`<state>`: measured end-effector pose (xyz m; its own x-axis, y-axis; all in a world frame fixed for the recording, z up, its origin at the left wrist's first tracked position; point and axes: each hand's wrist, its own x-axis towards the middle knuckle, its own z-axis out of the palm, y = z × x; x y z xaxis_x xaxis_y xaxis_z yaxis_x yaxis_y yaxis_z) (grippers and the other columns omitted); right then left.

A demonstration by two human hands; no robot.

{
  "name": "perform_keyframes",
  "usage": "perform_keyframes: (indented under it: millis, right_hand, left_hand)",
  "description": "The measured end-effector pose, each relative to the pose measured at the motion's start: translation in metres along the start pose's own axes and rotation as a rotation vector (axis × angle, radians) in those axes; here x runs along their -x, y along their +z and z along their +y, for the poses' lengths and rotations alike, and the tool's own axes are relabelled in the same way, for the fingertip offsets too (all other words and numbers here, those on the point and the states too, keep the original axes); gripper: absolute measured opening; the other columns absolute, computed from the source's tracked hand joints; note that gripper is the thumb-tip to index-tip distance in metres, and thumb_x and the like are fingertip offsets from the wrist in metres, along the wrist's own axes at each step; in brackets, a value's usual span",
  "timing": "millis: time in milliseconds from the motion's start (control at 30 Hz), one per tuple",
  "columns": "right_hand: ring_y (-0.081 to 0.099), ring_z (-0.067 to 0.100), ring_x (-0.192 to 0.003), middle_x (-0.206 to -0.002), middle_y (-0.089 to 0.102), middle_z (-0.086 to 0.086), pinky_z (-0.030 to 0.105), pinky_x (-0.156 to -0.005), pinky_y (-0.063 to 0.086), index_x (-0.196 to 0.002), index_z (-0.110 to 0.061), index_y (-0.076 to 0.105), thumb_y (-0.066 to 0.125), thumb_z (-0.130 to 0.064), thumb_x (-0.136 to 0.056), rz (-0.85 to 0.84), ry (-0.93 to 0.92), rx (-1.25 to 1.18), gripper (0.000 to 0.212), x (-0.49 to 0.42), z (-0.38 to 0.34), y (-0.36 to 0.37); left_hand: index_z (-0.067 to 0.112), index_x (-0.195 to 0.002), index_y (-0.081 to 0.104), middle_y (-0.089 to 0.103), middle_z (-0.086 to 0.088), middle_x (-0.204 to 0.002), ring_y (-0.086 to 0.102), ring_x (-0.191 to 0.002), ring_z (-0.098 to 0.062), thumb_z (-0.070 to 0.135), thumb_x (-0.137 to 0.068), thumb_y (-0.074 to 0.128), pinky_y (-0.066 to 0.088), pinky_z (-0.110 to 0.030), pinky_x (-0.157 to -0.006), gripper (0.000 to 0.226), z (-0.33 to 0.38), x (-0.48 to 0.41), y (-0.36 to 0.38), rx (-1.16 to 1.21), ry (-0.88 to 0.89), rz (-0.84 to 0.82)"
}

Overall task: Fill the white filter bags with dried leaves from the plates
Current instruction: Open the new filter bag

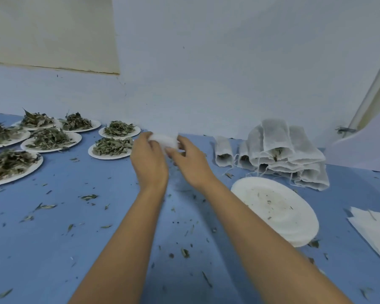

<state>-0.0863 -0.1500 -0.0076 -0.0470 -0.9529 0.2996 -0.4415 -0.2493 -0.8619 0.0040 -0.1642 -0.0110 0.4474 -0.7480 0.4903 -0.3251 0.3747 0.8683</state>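
Note:
Both hands are raised above the middle of the blue table, holding one white filter bag (165, 140) between them. My left hand (148, 159) grips its left end and my right hand (190, 161) pinches its right end; most of the bag is hidden behind the fingers. Several white plates heaped with dried leaves (112, 147) stand to the left. The nearest one lies just left of my left hand. A pile of filled filter bags (283, 154) leans against the wall at the right.
A white plate (276, 209) holding only crumbs lies at the right front. Flat white bags (375, 229) lie at the right edge. Leaf bits are scattered over the blue table (75, 238). The pale wall rises close behind.

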Motion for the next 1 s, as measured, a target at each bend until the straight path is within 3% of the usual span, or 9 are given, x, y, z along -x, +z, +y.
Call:
perform_keyframes:
  millis: [67, 133, 233, 400, 567, 667, 833, 933, 1000]
  right_hand:
    - [0.053, 0.008, -0.112, -0.141, 0.046, -0.005, 0.016, -0.086, 0.042, -0.148, -0.023, 0.029, 0.058, -0.042, -0.091, -0.083, 0.064, -0.140, 0.066, -0.011, -0.003, 0.017]
    - [0.045, 0.014, -0.127, -0.147, 0.041, -0.001, 0.022, -0.095, 0.036, -0.148, -0.024, 0.030, 0.054, -0.039, -0.094, -0.115, 0.097, -0.093, 0.061, -0.027, 0.000, 0.033]
    - [0.027, 0.024, -0.139, -0.147, 0.041, 0.008, 0.033, -0.105, 0.030, -0.148, -0.021, 0.028, 0.045, -0.022, -0.098, -0.214, 0.086, 0.164, 0.054, -0.048, 0.007, 0.056]
    - [0.002, 0.022, -0.146, -0.146, 0.040, 0.012, 0.039, -0.109, 0.025, -0.151, -0.019, 0.019, 0.034, -0.023, -0.101, -0.321, 0.159, 0.318, 0.052, -0.074, 0.025, 0.085]
    - [0.007, 0.023, -0.146, -0.153, 0.032, 0.007, 0.042, -0.115, 0.010, -0.152, -0.027, 0.016, 0.028, -0.032, -0.103, -0.329, 0.141, 0.523, 0.051, -0.097, 0.042, 0.101]
    - [0.007, 0.023, -0.146, -0.154, 0.029, 0.006, 0.044, -0.115, 0.008, -0.151, -0.028, 0.017, 0.025, -0.034, -0.103, -0.322, 0.131, 0.533, 0.049, -0.107, 0.044, 0.109]
    - [0.011, 0.023, -0.146, -0.154, 0.029, 0.003, 0.045, -0.116, 0.009, -0.149, -0.026, 0.027, 0.016, -0.036, -0.104, -0.319, 0.127, 0.587, 0.047, -0.115, 0.043, 0.115]
    - [0.031, 0.026, -0.138, -0.144, 0.043, 0.009, 0.041, -0.109, 0.026, -0.134, -0.015, 0.047, 0.017, -0.029, -0.105, -0.251, 0.105, 0.601, 0.044, -0.108, 0.040, 0.113]
    - [0.050, 0.030, -0.117, -0.123, 0.057, 0.014, 0.037, -0.091, 0.039, -0.101, -0.009, 0.055, 0.020, -0.025, -0.104, -0.164, 0.112, 0.573, 0.038, -0.102, 0.039, 0.104]
  left_hand:
    - [0.009, -0.127, 0.057, 0.061, -0.007, -0.122, 0.055, -0.110, -0.019, 0.016, -0.102, 0.033, 0.040, -0.017, -0.084, 0.035, -0.013, -0.025, -0.009, 0.057, -0.060, 0.075]
    - [0.014, -0.129, 0.055, 0.060, -0.005, -0.125, 0.054, -0.111, -0.016, 0.022, -0.103, 0.030, 0.035, -0.009, -0.075, 0.037, -0.030, -0.051, -0.018, 0.078, -0.131, 0.151]
    - [0.015, -0.129, 0.053, 0.059, -0.008, -0.124, 0.053, -0.113, -0.024, 0.030, -0.104, 0.028, 0.036, -0.023, -0.082, 0.038, -0.063, -0.085, -0.030, 0.050, -0.207, 0.170]
    - [0.008, -0.130, 0.048, 0.055, -0.016, -0.125, 0.050, -0.115, -0.031, 0.032, -0.105, 0.024, 0.038, -0.033, -0.092, 0.042, -0.109, -0.119, -0.036, -0.015, -0.259, 0.056]
    - [0.007, -0.130, 0.045, 0.054, -0.018, -0.124, 0.051, -0.113, -0.035, 0.032, -0.105, 0.023, 0.038, -0.037, -0.091, 0.042, -0.130, -0.137, -0.035, -0.095, -0.279, 0.011]
    - [0.004, -0.129, 0.045, 0.053, -0.020, -0.126, 0.050, -0.114, -0.035, 0.034, -0.105, 0.022, 0.038, -0.039, -0.092, 0.045, -0.134, -0.146, -0.032, -0.126, -0.284, -0.016]
    - [0.002, -0.123, 0.047, 0.056, -0.021, -0.120, 0.052, -0.110, -0.037, 0.031, -0.105, 0.021, 0.033, -0.034, -0.079, 0.043, -0.141, -0.146, -0.028, -0.204, -0.273, -0.003]
    - [0.002, -0.122, 0.046, 0.056, -0.021, -0.119, 0.052, -0.109, -0.037, 0.031, -0.105, 0.020, 0.032, -0.033, -0.076, 0.042, -0.137, -0.142, -0.028, -0.226, -0.296, 0.024]
    - [0.002, -0.121, 0.047, 0.056, -0.020, -0.120, 0.052, -0.110, -0.035, 0.030, -0.105, 0.020, 0.035, -0.034, -0.078, 0.042, -0.130, -0.137, -0.029, -0.205, -0.311, 0.050]
